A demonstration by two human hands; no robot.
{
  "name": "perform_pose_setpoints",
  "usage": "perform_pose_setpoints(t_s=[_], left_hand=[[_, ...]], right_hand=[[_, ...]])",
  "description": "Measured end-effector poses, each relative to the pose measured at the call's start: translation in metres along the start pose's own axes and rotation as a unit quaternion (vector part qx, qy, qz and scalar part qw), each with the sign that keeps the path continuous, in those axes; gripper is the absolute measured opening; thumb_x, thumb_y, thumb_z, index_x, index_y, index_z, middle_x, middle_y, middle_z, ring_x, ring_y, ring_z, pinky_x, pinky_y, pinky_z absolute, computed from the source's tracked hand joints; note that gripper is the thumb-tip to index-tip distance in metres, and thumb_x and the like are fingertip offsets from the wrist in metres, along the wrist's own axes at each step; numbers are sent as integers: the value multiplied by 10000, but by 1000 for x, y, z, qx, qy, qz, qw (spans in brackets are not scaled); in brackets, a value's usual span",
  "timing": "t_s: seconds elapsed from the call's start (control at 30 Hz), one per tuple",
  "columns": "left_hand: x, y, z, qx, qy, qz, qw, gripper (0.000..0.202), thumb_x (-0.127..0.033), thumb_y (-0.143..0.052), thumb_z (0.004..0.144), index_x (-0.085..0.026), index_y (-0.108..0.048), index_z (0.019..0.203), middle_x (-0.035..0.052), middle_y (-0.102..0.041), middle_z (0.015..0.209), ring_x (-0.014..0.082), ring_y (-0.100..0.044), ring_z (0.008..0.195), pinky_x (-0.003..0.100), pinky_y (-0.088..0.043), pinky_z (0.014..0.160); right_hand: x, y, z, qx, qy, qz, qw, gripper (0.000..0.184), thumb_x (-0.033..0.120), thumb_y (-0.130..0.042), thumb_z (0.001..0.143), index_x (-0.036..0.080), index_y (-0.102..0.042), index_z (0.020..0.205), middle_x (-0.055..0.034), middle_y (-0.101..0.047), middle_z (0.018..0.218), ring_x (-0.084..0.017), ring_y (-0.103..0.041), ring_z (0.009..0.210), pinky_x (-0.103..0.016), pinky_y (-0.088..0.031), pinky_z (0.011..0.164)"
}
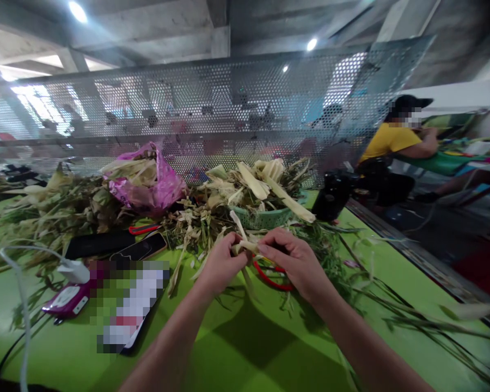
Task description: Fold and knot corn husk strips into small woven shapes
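Note:
Both of my hands meet over the green table (253, 354), pinching a pale strip of dried plant leaf (245, 246) that looks like corn husk. My left hand (224, 258) grips its left side, and my right hand (292, 258) holds its right side between thumb and fingers. One end of the strip sticks up and another hangs down. Just under my right hand lie red-handled scissors (271, 280), partly hidden by it. Behind my hands, a green basket (261, 218) is heaped with dried husks (255, 182).
A pink plastic bag (163, 182) of husks and a heap of dried leaves (73, 212) lie left. Nearby are phones (141, 247), a purple power strip (67, 299) with a white charger (73, 271), and a black bottle (330, 196). Green stems cover the right. A person in yellow (387, 139) sits beyond.

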State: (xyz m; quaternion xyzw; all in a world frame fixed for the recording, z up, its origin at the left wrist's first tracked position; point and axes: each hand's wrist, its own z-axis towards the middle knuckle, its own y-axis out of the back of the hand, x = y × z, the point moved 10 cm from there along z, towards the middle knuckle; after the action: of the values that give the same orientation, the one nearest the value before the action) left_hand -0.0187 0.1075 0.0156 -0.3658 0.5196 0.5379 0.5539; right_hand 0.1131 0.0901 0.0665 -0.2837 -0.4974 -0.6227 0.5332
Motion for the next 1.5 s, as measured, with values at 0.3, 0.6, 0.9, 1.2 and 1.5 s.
perform_pose_setpoints(t_s=[0.3, 0.6, 0.9, 1.2, 1.5], left_hand=[[-15, 2, -3, 16, -17, 77, 997, 112, -200, -579, 702, -181, -522, 797, -35, -513, 731, 106, -446, 686, 209, -353, 601], [-19, -5, -7, 48, -23, 79, 995, 158, -225, -613, 692, -180, -542, 826, -38, -517, 714, 101, -440, 640, 208, -338, 564], [-17, -3, -8, 45, -14, 98, 994, 147, -210, -618, 667, -187, -526, 780, -50, -504, 670, 100, -421, 611, 211, -313, 550], [-23, -14, -10, 78, -27, 148, 986, 141, -236, -608, 681, -179, -499, 750, -42, -472, 671, 106, -397, 626, 229, -271, 545], [-23, -20, -14, 179, 19, -108, 978, 227, -153, -465, 715, -170, -608, 890, 24, -535, 839, 130, -468, 738, 245, -401, 673]], right_hand=[[7, 0, 2, 27, 25, -94, 995, 148, 268, -572, 795, 193, -594, 669, -2, -535, 733, -155, -506, 686, -284, -375, 650], [-5, -8, 3, 73, -20, -5, 997, 181, 323, -609, 771, 191, -618, 647, -1, -516, 679, -151, -470, 658, -289, -361, 625], [-11, -12, 2, 97, -47, 54, 993, 206, 369, -668, 763, 193, -637, 660, 1, -505, 648, -141, -441, 606, -278, -332, 567], [11, -19, -4, 70, 76, -172, 980, 134, 251, -575, 852, 199, -618, 737, -19, -575, 764, -162, -546, 703, -287, -402, 664], [21, 9, -2, -44, 90, -110, 989, 103, 306, -663, 796, 206, -637, 792, -40, -578, 805, -188, -563, 741, -314, -459, 689]])
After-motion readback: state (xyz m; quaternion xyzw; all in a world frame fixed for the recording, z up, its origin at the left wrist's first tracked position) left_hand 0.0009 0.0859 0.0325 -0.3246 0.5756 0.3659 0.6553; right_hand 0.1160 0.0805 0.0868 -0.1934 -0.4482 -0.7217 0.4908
